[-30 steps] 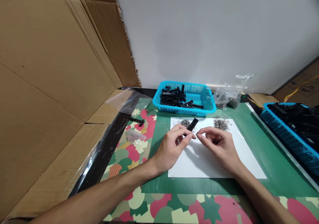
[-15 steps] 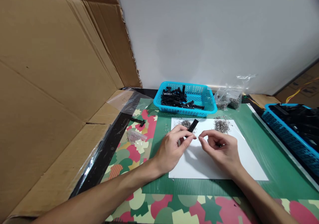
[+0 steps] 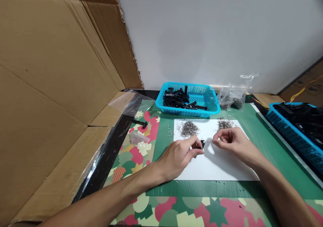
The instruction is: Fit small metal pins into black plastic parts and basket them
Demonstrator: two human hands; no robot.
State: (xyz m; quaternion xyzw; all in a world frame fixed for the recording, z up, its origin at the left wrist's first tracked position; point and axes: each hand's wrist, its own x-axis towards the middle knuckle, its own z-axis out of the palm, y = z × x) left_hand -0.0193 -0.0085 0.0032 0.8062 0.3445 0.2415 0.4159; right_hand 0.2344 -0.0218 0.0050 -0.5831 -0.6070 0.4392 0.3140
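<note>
Left hand (image 3: 181,153): pinching one black part (image 3: 203,144). Right hand (image 3: 233,141), at its three o'clock: fingertips pressed together, contents indiscernible. Metal pile (image 3: 189,128): ten o'clock on paper (image 3: 217,168).

Brown cardboard panel (image 3: 50,69), ragged-edged — left of pale wall (image 3: 202,35). Clear plastic film (image 3: 124,101), flat, near panel's foot. Small crumpled bag (image 3: 138,138) on patterned sheet (image 3: 135,154) — red, green, cream shapes. Yellow cable (image 3: 299,95), far right, before printed carton (image 3: 311,89).

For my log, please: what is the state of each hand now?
Left hand: closed, holding a black plastic-looking part, its shape mostly hidden.
Right hand: fingertips close together; whether closed on anything cannot be told.
</note>
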